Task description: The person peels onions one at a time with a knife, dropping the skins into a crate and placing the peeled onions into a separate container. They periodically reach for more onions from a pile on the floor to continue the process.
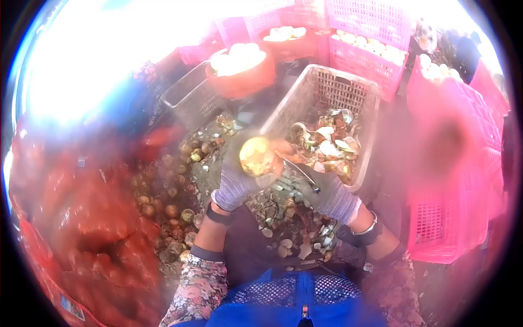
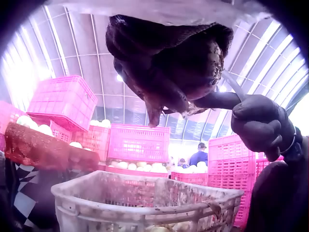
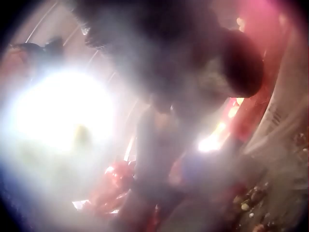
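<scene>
In the head view a yellow-brown onion (image 1: 257, 157) sits in my gloved left hand (image 1: 235, 179), whose fingers are curled round it. My gloved right hand (image 1: 325, 192) grips a small knife (image 1: 303, 174) close to the onion's right side. From the left wrist view, the onion (image 2: 205, 67) is dark against the light, with loose skin hanging under it. There the knife blade (image 2: 234, 86) points from the right fist toward the onion. Blur and glare hide most detail in the right wrist view.
A dirty pale crate (image 1: 371, 136) holding onion peels stands just ahead. Unpeeled onions (image 1: 171, 211) lie on the ground at left beside a red mesh sack (image 1: 92, 212). Pink crates (image 1: 449, 218) stack at right and behind; a red tub (image 1: 242, 79) holds white onions.
</scene>
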A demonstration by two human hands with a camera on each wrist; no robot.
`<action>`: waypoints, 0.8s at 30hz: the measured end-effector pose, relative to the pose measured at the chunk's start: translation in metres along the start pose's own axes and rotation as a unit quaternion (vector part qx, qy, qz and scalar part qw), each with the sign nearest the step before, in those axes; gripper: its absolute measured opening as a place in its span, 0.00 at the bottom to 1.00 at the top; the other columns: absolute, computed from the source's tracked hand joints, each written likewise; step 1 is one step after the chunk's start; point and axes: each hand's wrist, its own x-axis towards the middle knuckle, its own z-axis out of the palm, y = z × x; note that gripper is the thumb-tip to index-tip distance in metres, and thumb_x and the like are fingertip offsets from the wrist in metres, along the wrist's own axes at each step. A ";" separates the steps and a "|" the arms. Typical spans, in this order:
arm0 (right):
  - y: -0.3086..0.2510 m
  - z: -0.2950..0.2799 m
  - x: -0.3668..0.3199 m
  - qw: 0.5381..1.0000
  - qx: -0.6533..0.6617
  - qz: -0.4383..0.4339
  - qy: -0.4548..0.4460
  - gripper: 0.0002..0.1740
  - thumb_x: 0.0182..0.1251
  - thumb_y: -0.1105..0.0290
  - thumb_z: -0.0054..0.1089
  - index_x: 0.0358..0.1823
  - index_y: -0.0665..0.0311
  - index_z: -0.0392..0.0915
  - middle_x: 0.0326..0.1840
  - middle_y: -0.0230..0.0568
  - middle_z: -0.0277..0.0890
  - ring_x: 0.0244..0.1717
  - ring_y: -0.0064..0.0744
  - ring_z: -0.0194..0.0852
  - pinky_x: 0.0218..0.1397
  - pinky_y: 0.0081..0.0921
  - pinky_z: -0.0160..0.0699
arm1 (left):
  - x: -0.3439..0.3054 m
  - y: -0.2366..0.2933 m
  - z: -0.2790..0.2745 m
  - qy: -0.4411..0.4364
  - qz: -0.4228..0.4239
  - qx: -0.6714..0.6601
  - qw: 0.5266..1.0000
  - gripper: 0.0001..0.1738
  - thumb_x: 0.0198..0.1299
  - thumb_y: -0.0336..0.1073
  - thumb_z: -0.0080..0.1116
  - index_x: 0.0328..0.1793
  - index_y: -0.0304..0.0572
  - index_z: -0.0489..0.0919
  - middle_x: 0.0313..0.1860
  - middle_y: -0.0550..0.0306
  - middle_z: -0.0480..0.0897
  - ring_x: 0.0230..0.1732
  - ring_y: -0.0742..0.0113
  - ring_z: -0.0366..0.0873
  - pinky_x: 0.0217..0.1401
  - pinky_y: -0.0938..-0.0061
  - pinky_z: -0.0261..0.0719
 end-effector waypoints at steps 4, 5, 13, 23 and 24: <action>0.018 -0.005 -0.013 0.997 -0.073 0.014 -0.007 0.28 0.67 0.68 0.55 0.70 0.54 0.69 0.18 0.44 0.72 0.16 0.37 0.71 0.26 0.35 0.74 | -0.006 -0.008 0.028 0.015 -0.014 -0.018 1.000 0.47 0.36 0.35 0.82 0.66 0.42 0.69 0.58 0.55 0.77 0.59 0.65 0.76 0.63 0.68 0.77; 0.022 -0.004 -0.012 0.995 -0.083 0.049 -0.012 0.28 0.67 0.68 0.55 0.70 0.53 0.69 0.18 0.45 0.73 0.17 0.39 0.72 0.26 0.37 0.74 | -0.004 -0.012 0.030 0.015 -0.018 -0.015 1.000 0.47 0.36 0.35 0.82 0.65 0.42 0.70 0.58 0.55 0.77 0.59 0.65 0.76 0.62 0.68 0.77; 0.067 0.025 -0.009 0.988 -0.152 -0.007 0.027 0.28 0.65 0.70 0.55 0.68 0.51 0.69 0.29 0.53 0.79 0.27 0.50 0.80 0.33 0.41 0.80 | -0.014 -0.045 0.050 -0.037 -0.180 -0.387 0.903 0.45 0.47 0.54 0.69 0.65 0.28 0.69 0.57 0.41 0.78 0.57 0.53 0.79 0.63 0.59 0.77; 0.086 0.024 -0.002 0.995 -0.097 0.010 -0.020 0.35 0.66 0.68 0.51 0.76 0.46 0.57 0.23 0.56 0.76 0.23 0.53 0.78 0.29 0.46 0.76 | -0.031 -0.073 0.064 0.071 0.038 0.101 0.992 0.52 0.38 0.33 0.81 0.68 0.42 0.59 0.58 0.53 0.72 0.58 0.63 0.74 0.63 0.66 0.77; 0.092 0.028 -0.001 0.995 -0.095 -0.010 -0.017 0.36 0.66 0.68 0.51 0.76 0.46 0.56 0.23 0.56 0.76 0.23 0.52 0.77 0.29 0.46 0.76 | -0.033 -0.076 0.065 0.076 0.038 0.124 0.989 0.51 0.38 0.34 0.81 0.68 0.42 0.60 0.58 0.53 0.71 0.59 0.64 0.73 0.63 0.66 0.77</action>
